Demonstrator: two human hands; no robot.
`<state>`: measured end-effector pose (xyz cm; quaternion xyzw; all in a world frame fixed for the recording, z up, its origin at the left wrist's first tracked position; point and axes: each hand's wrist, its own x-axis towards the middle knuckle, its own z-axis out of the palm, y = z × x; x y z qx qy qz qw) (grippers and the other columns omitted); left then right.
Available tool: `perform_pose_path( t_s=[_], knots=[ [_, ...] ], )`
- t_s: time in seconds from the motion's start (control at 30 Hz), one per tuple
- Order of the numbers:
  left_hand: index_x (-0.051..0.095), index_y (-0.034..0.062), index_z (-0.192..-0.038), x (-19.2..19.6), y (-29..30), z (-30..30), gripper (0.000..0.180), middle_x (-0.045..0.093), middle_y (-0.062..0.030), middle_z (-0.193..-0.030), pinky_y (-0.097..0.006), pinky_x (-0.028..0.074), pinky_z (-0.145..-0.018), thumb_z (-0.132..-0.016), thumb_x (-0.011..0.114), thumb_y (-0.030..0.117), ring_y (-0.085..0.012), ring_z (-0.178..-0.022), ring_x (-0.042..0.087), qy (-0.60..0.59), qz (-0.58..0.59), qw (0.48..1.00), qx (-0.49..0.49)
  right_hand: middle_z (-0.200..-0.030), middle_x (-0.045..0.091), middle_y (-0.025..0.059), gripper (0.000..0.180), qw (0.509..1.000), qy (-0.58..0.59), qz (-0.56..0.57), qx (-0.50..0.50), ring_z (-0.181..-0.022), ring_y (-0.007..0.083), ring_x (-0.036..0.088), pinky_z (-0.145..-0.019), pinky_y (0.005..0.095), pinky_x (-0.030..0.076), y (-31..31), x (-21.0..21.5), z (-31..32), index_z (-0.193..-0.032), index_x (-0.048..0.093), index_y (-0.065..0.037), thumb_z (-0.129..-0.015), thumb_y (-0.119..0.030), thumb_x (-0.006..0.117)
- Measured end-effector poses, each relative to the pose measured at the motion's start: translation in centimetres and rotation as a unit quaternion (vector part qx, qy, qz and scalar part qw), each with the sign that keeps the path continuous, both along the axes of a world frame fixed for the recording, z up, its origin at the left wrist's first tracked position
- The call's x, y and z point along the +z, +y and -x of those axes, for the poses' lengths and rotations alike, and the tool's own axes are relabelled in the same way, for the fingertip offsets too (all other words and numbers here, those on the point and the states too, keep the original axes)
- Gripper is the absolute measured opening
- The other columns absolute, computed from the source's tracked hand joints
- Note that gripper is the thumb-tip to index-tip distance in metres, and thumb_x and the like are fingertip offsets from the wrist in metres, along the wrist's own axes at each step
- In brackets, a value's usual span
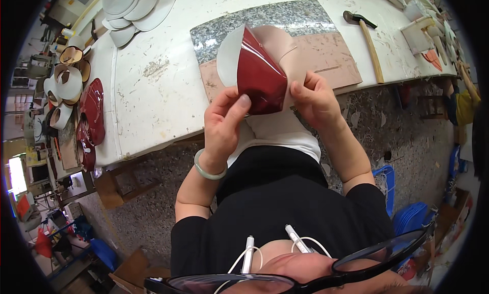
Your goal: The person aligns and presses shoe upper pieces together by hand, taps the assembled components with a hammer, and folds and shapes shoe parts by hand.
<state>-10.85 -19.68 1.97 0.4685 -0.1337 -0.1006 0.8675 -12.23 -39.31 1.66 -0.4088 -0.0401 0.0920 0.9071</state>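
Held between my hands is a shoe upper [261, 72], glossy dark red on one face. Its pale pink-beige lining [277, 42] shows at the folded-back right side. My left hand [224, 121] pinches the lower left edge, thumb on top of the red face. On the right edge my right hand [317, 99] is closed, thumb and fingers gripping the pale side. A whitish rounded piece [227, 62] shows behind the upper's left side; whether it is attached I cannot tell. Beneath lies a speckled stone slab [300, 16] partly covered by a pinkish board [333, 59].
A hammer [368, 39] with a wooden handle lies right of the slab. White curved pieces [135, 8] are stacked at the far left. More red uppers [91, 113] and several rolled pieces [66, 82] sit on the left. A white box [417, 34] stands at the right.
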Motion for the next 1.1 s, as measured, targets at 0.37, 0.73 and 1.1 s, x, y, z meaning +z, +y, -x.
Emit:
perform_pose_path(
  t_s=[0.37, 0.73, 1.1],
  knots=[
    [0.062, -0.0031, -0.1, 0.2, 1.2, 0.3, 0.015, 0.066, -0.0127, -0.103, -0.033, 0.044, -0.093, -0.09, 0.057, 0.007, -0.018, -0.097, 0.061, 0.065, 0.079, 0.993, -0.051, -0.104, 0.066, 0.0132, 0.03, 0.997, 0.036, -0.072, 0.014, -0.096, 0.0172, 0.063, -0.088, 0.0303, 0.05, -1.0, -0.2, 0.2, -0.112, 0.057, 0.005, -0.09, -0.015, 0.064],
    [0.059, -0.0006, -0.098, 2.3, 0.0, 0.7, 0.009, 0.06, -0.0011, -0.09, -0.024, 0.042, -0.076, -0.094, 0.055, 0.006, -0.0077, -0.082, 0.053, -0.012, -0.089, 0.991, -0.096, -0.124, 0.057, 0.0162, 0.062, 0.936, -0.097, 0.296, -0.16, -0.12, 0.0262, 0.052, -0.101, 0.0418, 0.04, -4.9, 1.1, 0.1, -0.126, 0.047, 0.002, -0.082, -0.034, 0.072],
    [0.065, 0.0032, -0.092, 2.5, 1.8, 0.2, 0.018, 0.065, -0.009, -0.078, -0.032, 0.046, -0.063, -0.086, 0.067, 0.02, -0.022, -0.07, 0.06, -0.233, -0.372, 0.852, -0.285, -0.071, 0.061, -0.0008, 0.033, 0.713, -0.316, 0.589, 0.212, -0.076, 0.0157, 0.058, -0.099, 0.04, 0.029, -1.5, 5.8, 1.1, -0.083, 0.065, -0.009, -0.066, -0.03, 0.083]
  ],
)
